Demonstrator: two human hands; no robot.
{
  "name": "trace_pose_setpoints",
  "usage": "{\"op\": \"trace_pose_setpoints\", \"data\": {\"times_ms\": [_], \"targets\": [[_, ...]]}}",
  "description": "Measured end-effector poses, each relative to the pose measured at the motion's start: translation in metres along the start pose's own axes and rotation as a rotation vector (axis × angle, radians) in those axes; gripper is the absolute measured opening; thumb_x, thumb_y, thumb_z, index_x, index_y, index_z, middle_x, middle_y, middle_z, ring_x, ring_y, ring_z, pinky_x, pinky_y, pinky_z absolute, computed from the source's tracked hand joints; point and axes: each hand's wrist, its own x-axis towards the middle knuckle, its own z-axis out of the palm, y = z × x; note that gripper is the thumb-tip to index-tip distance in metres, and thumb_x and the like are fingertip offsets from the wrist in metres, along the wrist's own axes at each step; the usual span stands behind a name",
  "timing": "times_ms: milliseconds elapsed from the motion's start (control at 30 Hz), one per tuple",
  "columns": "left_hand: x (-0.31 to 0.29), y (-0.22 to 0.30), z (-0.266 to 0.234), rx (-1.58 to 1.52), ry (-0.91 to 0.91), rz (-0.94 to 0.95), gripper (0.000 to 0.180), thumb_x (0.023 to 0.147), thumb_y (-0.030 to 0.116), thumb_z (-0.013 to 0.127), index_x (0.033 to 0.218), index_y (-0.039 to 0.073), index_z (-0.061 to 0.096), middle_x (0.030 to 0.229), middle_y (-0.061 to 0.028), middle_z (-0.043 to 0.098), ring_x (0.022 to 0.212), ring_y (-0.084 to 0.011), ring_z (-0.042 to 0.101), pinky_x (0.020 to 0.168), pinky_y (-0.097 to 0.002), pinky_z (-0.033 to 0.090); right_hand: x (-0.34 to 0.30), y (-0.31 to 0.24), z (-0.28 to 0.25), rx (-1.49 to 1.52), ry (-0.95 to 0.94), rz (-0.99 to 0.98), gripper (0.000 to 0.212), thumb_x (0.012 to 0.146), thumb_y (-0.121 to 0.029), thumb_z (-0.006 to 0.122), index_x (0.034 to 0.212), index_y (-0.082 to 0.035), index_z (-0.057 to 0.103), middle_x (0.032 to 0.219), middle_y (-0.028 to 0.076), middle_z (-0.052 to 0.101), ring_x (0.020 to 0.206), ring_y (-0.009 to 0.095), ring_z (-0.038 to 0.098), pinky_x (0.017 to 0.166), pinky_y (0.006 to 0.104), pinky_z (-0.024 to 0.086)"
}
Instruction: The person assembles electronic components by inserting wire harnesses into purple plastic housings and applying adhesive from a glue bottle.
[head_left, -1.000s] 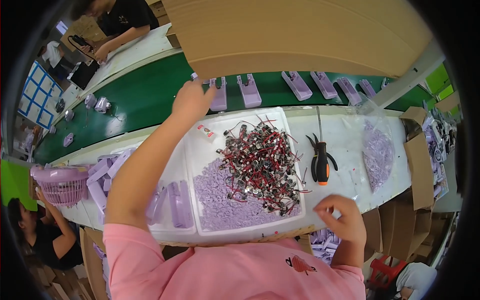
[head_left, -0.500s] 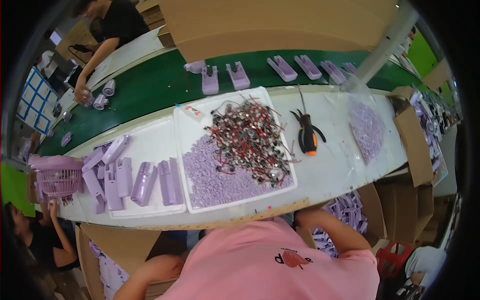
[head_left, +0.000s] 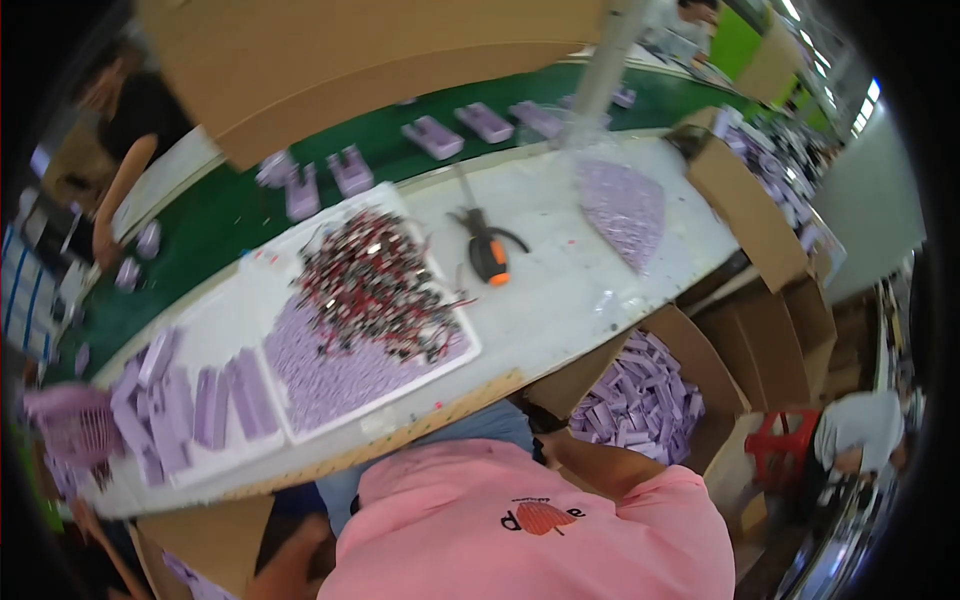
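Note:
My right arm (head_left: 612, 465) bends down at my side beside an open carton of long lilac plastic pieces (head_left: 640, 400); its hand is hidden below the table edge. My left arm (head_left: 290, 562) hangs low at the lower left, and that hand is out of sight too. On the table before me, a white foam tray (head_left: 465, 350) bears a heap of small parts with red and black wires (head_left: 375, 285) and many tiny lilac pieces (head_left: 320, 375). Right of it lie pliers and a screwdriver with black and orange handles (head_left: 490, 262).
Lilac housings (head_left: 165, 415) lie on the table's left part by a pink basket (head_left: 75, 420). A clear bag of lilac pieces (head_left: 622, 210) lies at right. Beyond runs a green conveyor (head_left: 385, 165) with lilac shells; a co-worker's arm (head_left: 120, 200) reaches over it. A red stool (head_left: 780, 445) stands right.
My view has swung to the right, so the table and its things sit further left and tilted. More of the carton at right shows. Both my hands stay hidden.

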Motion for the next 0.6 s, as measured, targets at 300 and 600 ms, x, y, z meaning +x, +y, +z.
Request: {"op": "trace_pose_setpoints", "data": {"times_ms": [300, 600], "targets": [[0.092, 0.1, -0.138, -0.089, -0.024, 0.218, 0.046, 0.092, 0.037, 0.04, 0.117, 0.0, 0.052, 0.112, -0.0194, 0.055, 0.104, -0.0305, 0.054, 0.088, -0.0402, 0.043, -0.042, 0.087, 0.023, 0.372, 0.224, 0.026, 0.02, 0.077, -0.027, 0.058, 0.068, -0.01, 0.066, 0.065, 0.01, 0.061, 0.058, 0.024, 0.06, 0.055, 0.0386, 0.05], [0.091, 0.114, -0.209, -0.437, -0.101, 0.23, 0.048, 0.092, 0.039, 0.042, 0.122, 0.002, 0.047, 0.12, -0.0162, 0.048, 0.109, -0.0295, 0.048, 0.092, -0.0394, 0.04, -0.08, 0.099, 0.009, 0.5, 0.301, 0.058, 0.02, 0.08, -0.025, 0.055, 0.072, -0.011, 0.066, 0.067, 0.008, 0.06, 0.06, 0.024, 0.059, 0.057, 0.0371, 0.05]]}}
